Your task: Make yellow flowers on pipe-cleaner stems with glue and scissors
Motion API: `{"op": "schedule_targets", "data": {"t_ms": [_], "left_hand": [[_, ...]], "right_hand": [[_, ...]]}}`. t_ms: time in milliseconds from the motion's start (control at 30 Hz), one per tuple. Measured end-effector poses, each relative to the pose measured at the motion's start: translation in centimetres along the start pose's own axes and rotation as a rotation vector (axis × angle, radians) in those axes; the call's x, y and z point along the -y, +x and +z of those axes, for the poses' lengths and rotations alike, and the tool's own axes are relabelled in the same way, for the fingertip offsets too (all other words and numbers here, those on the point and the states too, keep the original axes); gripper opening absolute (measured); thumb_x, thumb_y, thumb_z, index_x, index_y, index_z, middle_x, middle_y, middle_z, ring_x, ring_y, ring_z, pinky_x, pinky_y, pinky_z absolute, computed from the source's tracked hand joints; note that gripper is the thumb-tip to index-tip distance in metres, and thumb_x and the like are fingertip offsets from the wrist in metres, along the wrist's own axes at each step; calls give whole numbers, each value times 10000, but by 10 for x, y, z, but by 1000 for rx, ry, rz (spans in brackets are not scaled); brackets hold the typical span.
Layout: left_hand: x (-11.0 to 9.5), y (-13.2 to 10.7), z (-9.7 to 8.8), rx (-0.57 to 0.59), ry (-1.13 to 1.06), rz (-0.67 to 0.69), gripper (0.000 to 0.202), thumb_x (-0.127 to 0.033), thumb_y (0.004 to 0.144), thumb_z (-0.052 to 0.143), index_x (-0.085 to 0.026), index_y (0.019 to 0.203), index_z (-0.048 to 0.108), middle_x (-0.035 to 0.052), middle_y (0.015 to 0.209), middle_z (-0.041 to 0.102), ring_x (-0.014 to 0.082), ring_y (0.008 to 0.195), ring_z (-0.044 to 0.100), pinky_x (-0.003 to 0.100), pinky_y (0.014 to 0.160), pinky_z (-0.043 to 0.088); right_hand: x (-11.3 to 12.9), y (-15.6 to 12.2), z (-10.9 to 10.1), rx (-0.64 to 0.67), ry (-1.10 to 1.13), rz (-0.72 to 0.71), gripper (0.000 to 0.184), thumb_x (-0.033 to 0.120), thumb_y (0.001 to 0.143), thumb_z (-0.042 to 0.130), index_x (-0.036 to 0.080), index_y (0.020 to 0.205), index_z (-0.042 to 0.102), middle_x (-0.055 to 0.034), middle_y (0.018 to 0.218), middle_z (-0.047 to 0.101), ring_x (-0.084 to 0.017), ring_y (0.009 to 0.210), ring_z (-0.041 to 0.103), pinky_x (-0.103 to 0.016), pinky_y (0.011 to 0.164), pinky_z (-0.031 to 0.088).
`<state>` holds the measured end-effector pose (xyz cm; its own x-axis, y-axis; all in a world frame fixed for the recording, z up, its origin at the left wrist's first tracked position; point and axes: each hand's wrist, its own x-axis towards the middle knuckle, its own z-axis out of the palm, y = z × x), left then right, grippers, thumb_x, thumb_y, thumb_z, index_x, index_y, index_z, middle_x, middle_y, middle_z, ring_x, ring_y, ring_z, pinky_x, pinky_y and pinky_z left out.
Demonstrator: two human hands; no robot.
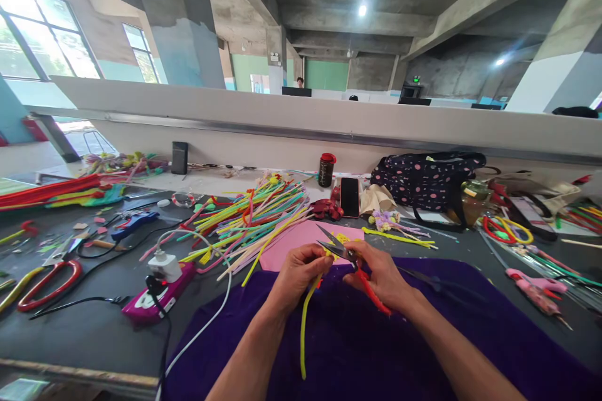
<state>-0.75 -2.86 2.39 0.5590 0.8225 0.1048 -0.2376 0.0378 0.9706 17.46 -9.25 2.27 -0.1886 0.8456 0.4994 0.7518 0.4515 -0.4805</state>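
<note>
My left hand [298, 272] is closed in a pinch on a yellow pipe cleaner [305, 326] that hangs down over a purple cloth [376, 351]. My right hand [380, 272] grips red-handled scissors [350, 260], with the blades apart at the pipe cleaner's top end, just past my left fingertips. Beyond both hands a pink sheet [294, 241] lies flat on the dark table [94, 319].
A pile of coloured pipe cleaners [254, 216] lies behind left. A charger on a pink power bank [157, 291] and red scissors [49, 282] sit left. A phone [349, 196], a red-capped jar [326, 169], a polka-dot bag [423, 178] and a pink glue gun [533, 285] stand right.
</note>
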Motion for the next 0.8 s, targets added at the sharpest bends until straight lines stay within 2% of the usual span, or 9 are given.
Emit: {"op": "schedule_targets", "data": {"t_ms": [500, 800], "left_hand": [[0, 0, -2, -3, -3, 10, 252, -346, 603, 687, -135, 641, 557, -28, 540, 490, 50, 436, 368, 179, 425, 254], [3, 1, -3, -20, -19, -22, 214, -309, 621, 676, -141, 642, 546, -36, 528, 499, 33, 406, 349, 168, 398, 225]], "right_hand": [[-4, -2, 4, -33, -13, -4, 421, 366, 714, 603, 223, 1093, 489, -14, 800, 588, -149, 623, 527, -244, 578, 392], [-10, -4, 6, -68, -21, 7, 428, 391, 711, 606, 211, 1088, 512, 16, 674, 561, -122, 530, 480, -224, 523, 372]]}}
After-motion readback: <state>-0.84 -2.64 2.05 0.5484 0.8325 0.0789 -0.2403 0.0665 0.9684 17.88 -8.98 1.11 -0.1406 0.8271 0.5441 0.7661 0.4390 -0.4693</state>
